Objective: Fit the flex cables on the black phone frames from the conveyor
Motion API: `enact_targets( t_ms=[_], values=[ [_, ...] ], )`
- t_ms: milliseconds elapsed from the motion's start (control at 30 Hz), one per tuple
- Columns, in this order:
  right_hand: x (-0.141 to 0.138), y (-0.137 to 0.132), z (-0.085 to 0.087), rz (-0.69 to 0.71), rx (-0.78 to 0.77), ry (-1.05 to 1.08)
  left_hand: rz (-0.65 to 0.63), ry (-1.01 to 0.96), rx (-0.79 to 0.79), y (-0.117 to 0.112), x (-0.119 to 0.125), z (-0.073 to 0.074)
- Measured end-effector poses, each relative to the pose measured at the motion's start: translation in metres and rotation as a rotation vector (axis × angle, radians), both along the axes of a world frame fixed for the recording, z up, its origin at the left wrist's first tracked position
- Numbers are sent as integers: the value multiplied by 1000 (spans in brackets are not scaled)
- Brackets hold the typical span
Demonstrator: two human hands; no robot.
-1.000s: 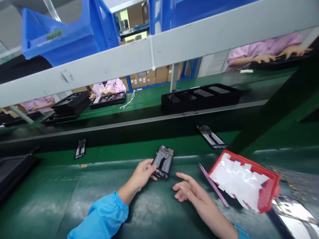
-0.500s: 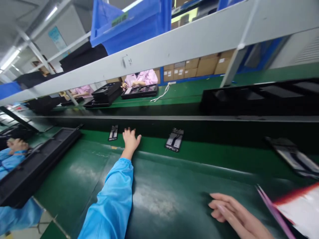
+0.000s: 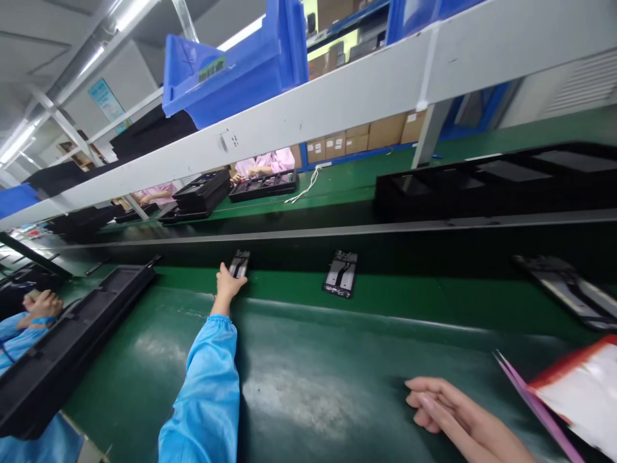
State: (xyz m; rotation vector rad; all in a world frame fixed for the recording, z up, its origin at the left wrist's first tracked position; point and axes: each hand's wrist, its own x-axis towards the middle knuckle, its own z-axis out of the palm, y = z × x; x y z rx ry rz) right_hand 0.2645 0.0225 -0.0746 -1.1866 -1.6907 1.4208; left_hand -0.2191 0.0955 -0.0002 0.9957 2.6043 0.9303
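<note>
My left hand (image 3: 228, 283) reaches to the far side of the bench, fingers and thumb around the near end of a small phone screen assembly (image 3: 240, 262), silver with a black flex strip. Its lower part is covered by the hand. A second phone screen assembly (image 3: 340, 274) lies farther right on the green belt, and a third phone screen assembly (image 3: 571, 289) lies near the right edge. Low on the right, my right hand (image 3: 457, 415) rests with loosely curled fingers pressed together, nothing visible in them. Pink tweezers (image 3: 533, 402) lie beside it.
A white-and-red packet (image 3: 583, 392) is at the right edge. Long black trays (image 3: 72, 341) stand at left, with another black tray (image 3: 501, 183) behind the divider. A blue bin (image 3: 236, 71) sits on the overhead rail. A co-worker's hands (image 3: 43, 305) are at far left; people in pink work opposite.
My left hand has gone from spread fingers beside the small phone screen assembly to closing around its near end. That assembly now appears farther right. My right hand has hardly moved.
</note>
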Motion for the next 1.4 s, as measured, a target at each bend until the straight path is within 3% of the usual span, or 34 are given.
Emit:
enact_targets(
  t_ms=[100, 200, 300, 400, 500, 600, 700, 900, 1033, 1100, 1233, 1400],
  values=[
    [-1, -3, -1, 4, 33, 13, -279, -191, 90, 11, 62, -3],
    [-2, -7, 4, -16, 93, 27, -573, -426, 103, 2, 157, -22],
    [-3, -9, 10, -76, 177, 21, -811, -793, 136, -38, 250, -43],
    [-2, -10, 12, -167, 237, -13, -932, -677, 133, -85, 299, -52],
    [-1, -11, 13, -258, 341, -109, -1041, -400, 148, -106, 303, -55],
    [1, -11, 16, -319, 434, -155, -1183, -158, 265, -101, 290, -60],
    [1, -12, 17, -402, 507, -135, -1300, -45, 429, -91, 282, -62],
    [3, -12, 15, -318, 559, -115, -1344, -138, 481, -84, 284, -53],
    [2, -9, 13, -392, 644, -140, -1430, -287, 455, -85, 283, -50],
    [0, -9, 13, -438, 667, -160, -1384, -339, 405, -85, 283, -52],
    [-2, -12, 14, -463, 697, -246, -1152, -406, 259, -84, 282, -59],
    [-2, -11, 19, -92, 734, -353, -1020, -696, 278, -74, 280, -68]
  ],
)
